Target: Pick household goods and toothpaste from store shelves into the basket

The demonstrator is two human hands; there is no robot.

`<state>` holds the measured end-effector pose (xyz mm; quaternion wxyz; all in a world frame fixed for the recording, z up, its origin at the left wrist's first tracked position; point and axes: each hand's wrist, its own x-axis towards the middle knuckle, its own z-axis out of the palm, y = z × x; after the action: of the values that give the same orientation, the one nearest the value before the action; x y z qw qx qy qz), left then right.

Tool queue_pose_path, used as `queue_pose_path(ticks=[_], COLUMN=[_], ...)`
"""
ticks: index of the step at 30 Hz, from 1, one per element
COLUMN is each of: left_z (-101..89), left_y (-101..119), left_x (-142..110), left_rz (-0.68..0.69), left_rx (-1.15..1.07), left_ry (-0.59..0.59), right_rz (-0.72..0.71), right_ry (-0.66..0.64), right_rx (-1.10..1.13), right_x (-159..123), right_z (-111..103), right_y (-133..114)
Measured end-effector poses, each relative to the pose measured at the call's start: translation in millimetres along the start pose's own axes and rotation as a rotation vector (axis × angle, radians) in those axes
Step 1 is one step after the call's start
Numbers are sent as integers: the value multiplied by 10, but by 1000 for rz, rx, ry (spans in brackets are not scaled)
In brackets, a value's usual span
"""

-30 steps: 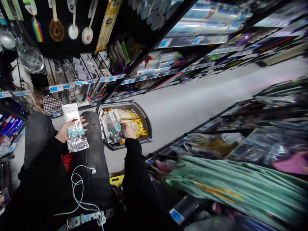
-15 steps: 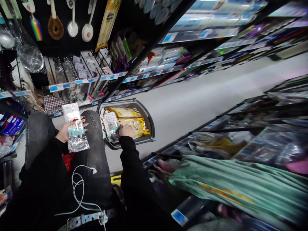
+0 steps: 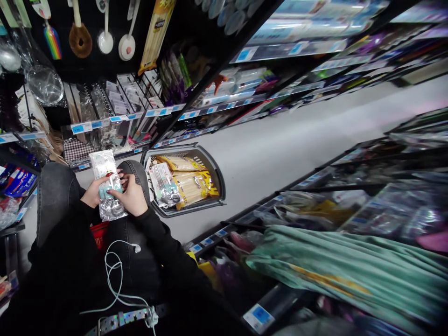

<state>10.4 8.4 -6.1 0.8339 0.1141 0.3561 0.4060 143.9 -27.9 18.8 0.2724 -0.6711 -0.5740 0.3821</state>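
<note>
I am crouched in a shop aisle with my knees up. My left hand (image 3: 94,191) holds a stack of clear plastic packets (image 3: 105,184) with teal items inside, resting on my knee. My right hand (image 3: 130,195) has come onto the same stack, fingers closed on its right edge. A dark shopping basket (image 3: 215,170) sits on the floor beside my right knee. It holds more of these clear packets (image 3: 161,184) and yellow packets of sticks (image 3: 192,184).
Shelves with hanging brushes (image 3: 80,39), spoons and price tags stand ahead at left. White earphone cable (image 3: 115,275) lies on my lap. Grey aisle floor (image 3: 297,135) stretches away to the right. A low shelf of goods and green fabric (image 3: 332,266) lies at lower right.
My right hand has left the basket, where it put down a clear packet, and moved left to the stack on my knee. My left hand stayed put.
</note>
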Motion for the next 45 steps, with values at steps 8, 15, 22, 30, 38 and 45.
queue_pose_path(ticks=[8, 15, 22, 30, 38, 45], left_z=[60, 36, 34, 11, 32, 19], left_y=[8, 41, 49, 52, 60, 57], left_x=[-8, -15, -34, -33, -47, -33], left_rz=[-59, -66, -23, -11, -24, -23], left_rx=[-67, -56, -69, -42, -40, -50], left_ry=[-33, 85, -75, -81, -73, -84], right_rz=[125, 101, -29, 9, -52, -160], right_ry=[20, 197, 302, -76, -363, -322], right_rx=[-1, 151, 476, 1037, 1656, 1465], right_x=[40, 29, -41, -174, -192, -204], right_z=[-23, -82, -313, -427, -286, -351], right_y=[109, 217, 259, 182, 379, 396])
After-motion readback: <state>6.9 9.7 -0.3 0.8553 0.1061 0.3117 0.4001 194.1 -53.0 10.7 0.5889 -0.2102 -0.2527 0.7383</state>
